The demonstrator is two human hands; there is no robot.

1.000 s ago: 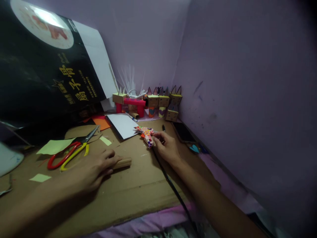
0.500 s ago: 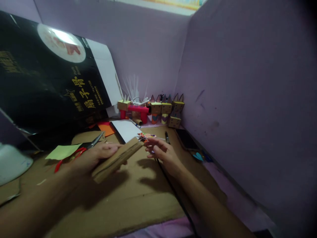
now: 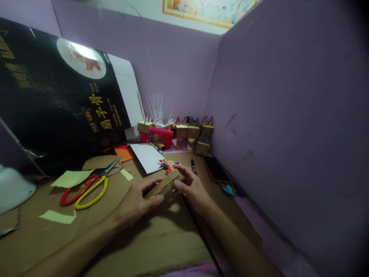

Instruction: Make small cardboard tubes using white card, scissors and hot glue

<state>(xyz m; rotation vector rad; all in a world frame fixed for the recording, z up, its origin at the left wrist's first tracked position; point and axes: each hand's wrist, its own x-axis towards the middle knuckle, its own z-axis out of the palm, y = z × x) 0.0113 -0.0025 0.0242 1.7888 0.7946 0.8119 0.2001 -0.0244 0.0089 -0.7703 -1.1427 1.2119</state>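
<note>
A small, thick cardboard piece (image 3: 165, 184), like a flat little box or folded strip, is held tilted above the cardboard mat (image 3: 150, 246). My left hand (image 3: 140, 198) is closed around its near end, thumb along the front side. At the far right end my right hand (image 3: 193, 189) pinches it between thumb and fingers. Just behind the fingers lies a bundle of colourful patterned pieces (image 3: 169, 164). Scissors with one red and one yellow handle (image 3: 91, 190) rest left of my left hand, beside a pale yellow-green paper sheet (image 3: 70, 178).
Yellow paper scraps (image 3: 57, 216) lie on the left. Behind are a white pad (image 3: 147, 157), orange paper (image 3: 123, 153) and several cardboard animal heads (image 3: 193, 131). A phone (image 3: 216, 169) and pen (image 3: 193, 165) are at right; a black cable (image 3: 201, 232) runs forward. A large black box (image 3: 57, 100) leans left.
My left hand has moved right and turned with the cardboard piece. My right hand, apart from it before, now grips its far end. The view has shifted, uncovering the scissors' handles.
</note>
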